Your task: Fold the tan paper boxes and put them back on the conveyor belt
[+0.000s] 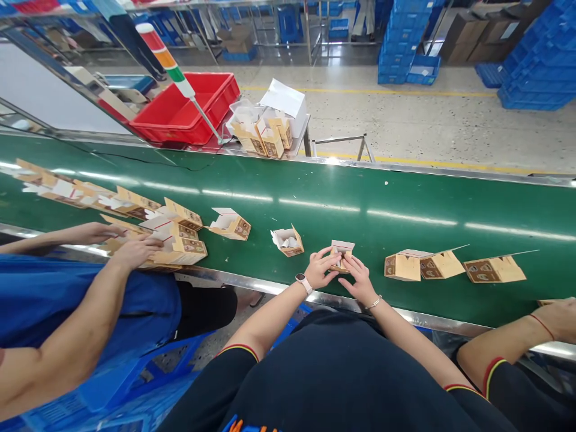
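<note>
A small tan cardboard box stands on the green conveyor belt straight in front of me, its white-lined flap raised. From the left, my left hand grips it, fingers over the top opening. My right hand holds the opposite side, fingertips at the opening too. What lies inside is mostly hidden by my fingers. Just left of my hands sits an open carton with something whitish in it. To the right, several tan cartons lie in a row with flaps out.
At left, a co-worker's hands rest on a cluster of open cartons. Another person's hand is at the right edge. Beyond the belt are a red bin, a signal light and more cartons.
</note>
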`<action>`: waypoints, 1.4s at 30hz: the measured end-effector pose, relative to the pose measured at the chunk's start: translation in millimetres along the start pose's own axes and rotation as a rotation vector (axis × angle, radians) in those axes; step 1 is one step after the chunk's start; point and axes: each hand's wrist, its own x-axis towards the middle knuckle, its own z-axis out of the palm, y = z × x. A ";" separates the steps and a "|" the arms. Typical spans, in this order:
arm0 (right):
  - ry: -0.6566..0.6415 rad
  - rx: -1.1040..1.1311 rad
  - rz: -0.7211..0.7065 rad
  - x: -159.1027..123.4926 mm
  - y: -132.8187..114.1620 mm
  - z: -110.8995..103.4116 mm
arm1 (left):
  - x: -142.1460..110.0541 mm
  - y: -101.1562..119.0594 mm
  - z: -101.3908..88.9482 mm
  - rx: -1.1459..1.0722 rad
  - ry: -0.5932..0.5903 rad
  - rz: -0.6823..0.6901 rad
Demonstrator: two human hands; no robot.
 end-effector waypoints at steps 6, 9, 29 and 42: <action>0.269 0.114 0.247 9.3 8.4 13.5 | 16.2 9.5 19.7 -0.156 0.060 -0.194; 0.434 0.120 0.457 5.6 11.3 22.3 | 16.0 10.0 35.0 -0.345 0.336 -0.409; -0.131 0.131 -0.150 -1.4 -54.0 27.7 | -41.7 -29.7 -16.6 -0.229 0.632 -0.555; -0.065 -0.125 -0.047 37.9 -13.4 57.1 | -27.2 -20.7 -15.5 -0.081 0.295 -0.338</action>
